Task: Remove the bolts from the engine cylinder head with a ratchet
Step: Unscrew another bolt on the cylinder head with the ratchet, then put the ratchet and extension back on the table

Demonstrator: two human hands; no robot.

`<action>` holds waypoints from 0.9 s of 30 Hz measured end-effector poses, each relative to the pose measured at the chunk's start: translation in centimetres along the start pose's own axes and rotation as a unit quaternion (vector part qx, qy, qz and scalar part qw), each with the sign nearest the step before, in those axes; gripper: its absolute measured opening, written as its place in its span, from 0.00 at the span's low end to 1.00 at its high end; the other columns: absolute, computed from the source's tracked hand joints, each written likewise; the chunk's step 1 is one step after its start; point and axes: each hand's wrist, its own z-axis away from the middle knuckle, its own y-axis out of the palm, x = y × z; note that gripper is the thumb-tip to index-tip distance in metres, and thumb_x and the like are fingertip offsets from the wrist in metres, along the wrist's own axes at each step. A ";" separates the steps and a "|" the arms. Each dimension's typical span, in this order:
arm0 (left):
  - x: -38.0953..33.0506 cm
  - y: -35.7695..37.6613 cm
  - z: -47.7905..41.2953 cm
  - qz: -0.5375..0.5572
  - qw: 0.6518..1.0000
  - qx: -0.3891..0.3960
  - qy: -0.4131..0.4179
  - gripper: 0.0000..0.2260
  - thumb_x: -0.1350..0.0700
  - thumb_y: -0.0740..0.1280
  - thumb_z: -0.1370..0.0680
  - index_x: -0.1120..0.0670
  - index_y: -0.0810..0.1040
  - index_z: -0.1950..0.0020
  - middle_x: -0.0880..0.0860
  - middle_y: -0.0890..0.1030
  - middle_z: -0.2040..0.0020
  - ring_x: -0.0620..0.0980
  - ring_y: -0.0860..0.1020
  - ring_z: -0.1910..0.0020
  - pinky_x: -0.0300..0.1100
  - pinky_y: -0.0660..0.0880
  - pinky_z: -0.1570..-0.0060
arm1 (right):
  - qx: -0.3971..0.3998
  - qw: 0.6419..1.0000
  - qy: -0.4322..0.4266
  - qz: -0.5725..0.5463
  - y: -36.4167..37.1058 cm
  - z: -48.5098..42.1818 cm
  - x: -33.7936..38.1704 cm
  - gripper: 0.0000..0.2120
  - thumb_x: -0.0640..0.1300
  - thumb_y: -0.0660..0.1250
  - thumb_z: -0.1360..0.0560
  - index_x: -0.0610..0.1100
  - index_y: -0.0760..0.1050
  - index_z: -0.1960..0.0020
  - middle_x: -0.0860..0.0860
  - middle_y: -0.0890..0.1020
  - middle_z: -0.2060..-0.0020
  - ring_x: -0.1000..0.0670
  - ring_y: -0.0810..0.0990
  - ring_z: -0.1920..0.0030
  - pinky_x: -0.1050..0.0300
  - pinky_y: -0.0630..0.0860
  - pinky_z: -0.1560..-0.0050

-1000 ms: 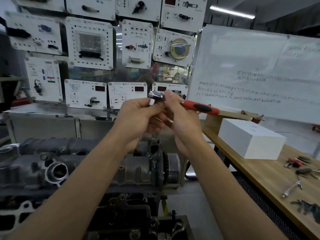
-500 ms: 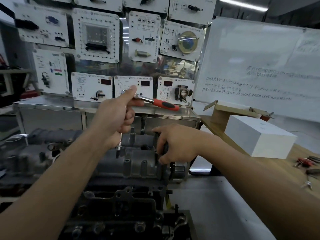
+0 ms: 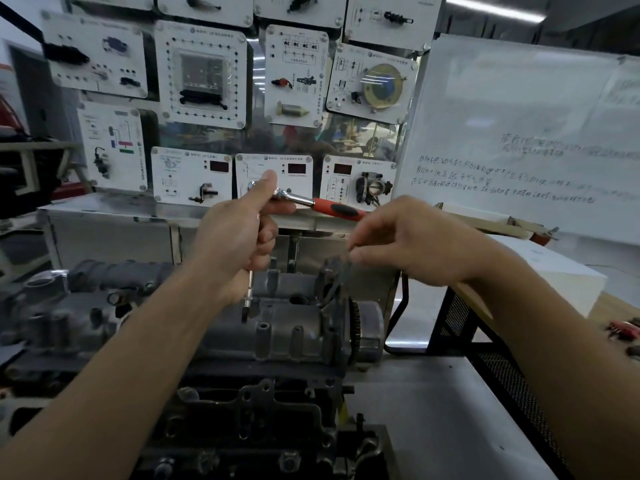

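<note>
Head view: white box (image 3: 561, 275) lies beyond right hand (image 3: 415, 242).

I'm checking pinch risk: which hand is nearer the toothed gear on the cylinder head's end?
Right. The right hand hovers above the toothed gear; the left hand grips the ratchet farther left, over the cylinder head.

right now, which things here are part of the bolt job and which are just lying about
In the job: ratchet; its extension bar; engine cylinder head.
Lying about: white box; whiteboard; wall training panels; small tools on the wooden table.
</note>
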 end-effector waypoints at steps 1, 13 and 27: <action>0.0 0.5 0.1 0.012 1.000 0.008 -0.002 0.24 0.37 0.61 0.19 0.58 0.83 0.50 0.48 0.67 0.74 0.43 0.61 0.78 0.34 0.57 0.82 | -0.013 0.999 -0.001 -0.045 -0.8 0.9 -0.5 0.04 0.46 0.72 0.23 0.47 0.84 0.51 0.56 0.85 0.61 0.58 0.83 0.58 0.68 0.78 0.54; 7.1 26.0 3.5 0.053 0.964 0.250 -0.078 0.13 0.50 0.62 0.21 0.57 0.81 0.51 0.48 0.72 0.73 0.45 0.63 0.74 0.38 0.60 0.75 | -0.326 0.886 0.219 -0.248 -5.5 22.6 -12.0 0.06 0.41 0.71 0.24 0.47 0.86 0.52 0.47 0.86 0.60 0.51 0.83 0.60 0.60 0.80 0.61; 25.9 52.2 9.7 -0.026 0.883 0.435 -0.173 0.12 0.58 0.70 0.21 0.57 0.82 0.64 0.58 0.81 0.62 0.50 0.74 0.67 0.45 0.71 0.62 | -0.363 0.684 0.621 -0.124 -1.6 42.6 -31.4 0.10 0.33 0.72 0.27 0.39 0.81 0.67 0.46 0.80 0.77 0.55 0.74 0.79 0.65 0.70 0.76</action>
